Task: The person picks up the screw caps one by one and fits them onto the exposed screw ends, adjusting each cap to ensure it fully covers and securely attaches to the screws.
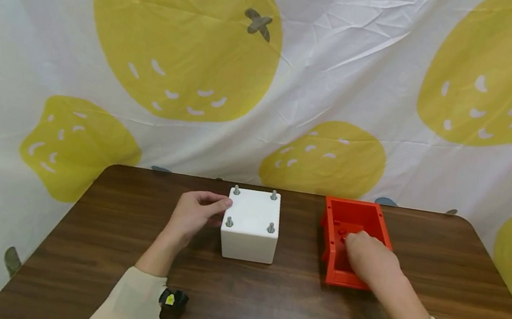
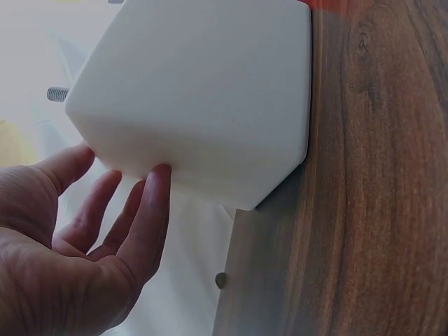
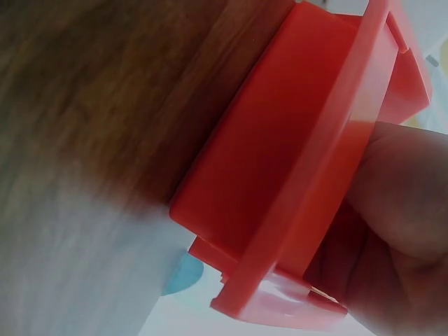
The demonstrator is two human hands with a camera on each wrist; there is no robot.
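The white block (image 1: 247,247) stands on the worktop (image 1: 281,310), four threaded studs (image 1: 271,228) rising from its top. The left hand (image 1: 193,212) touches its left side, grip loose and fairly wide. To the right, the red bin (image 1: 348,279) holds small red pieces (image 1: 342,231); the right hand (image 1: 373,261) dips inside, its grip hidden, state impossible to tell. Fruit-printed cloth (image 1: 330,81) hangs behind.

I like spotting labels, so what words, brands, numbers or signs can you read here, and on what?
No readable text anywhere.
White block: no lettering visible.
Red bin: no lettering visible.
Cloth backdrop: printed fruit shapes, no words.
Yellow patch on the black device at the left wrist: too small to tell.
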